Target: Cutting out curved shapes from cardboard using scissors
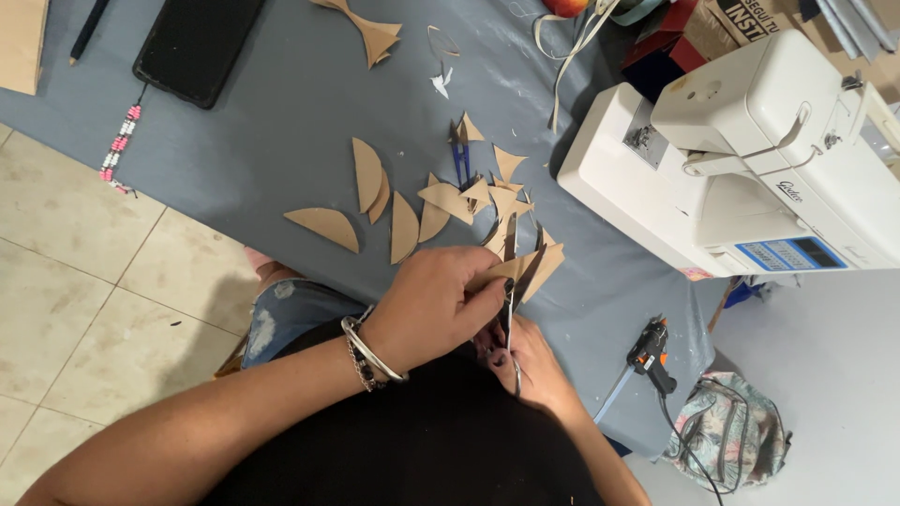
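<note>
Near the table's [281, 112] front edge, the left hand [431, 305] pinches a tan card piece [532, 267]: light, stiff, best held at its edge. The right hand [525, 361] seemingly grips scissors [511, 319].

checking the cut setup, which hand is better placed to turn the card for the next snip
Left. The left hand already pinches the tan card at its edge, while the right hand is occupied with the scissors.
</note>
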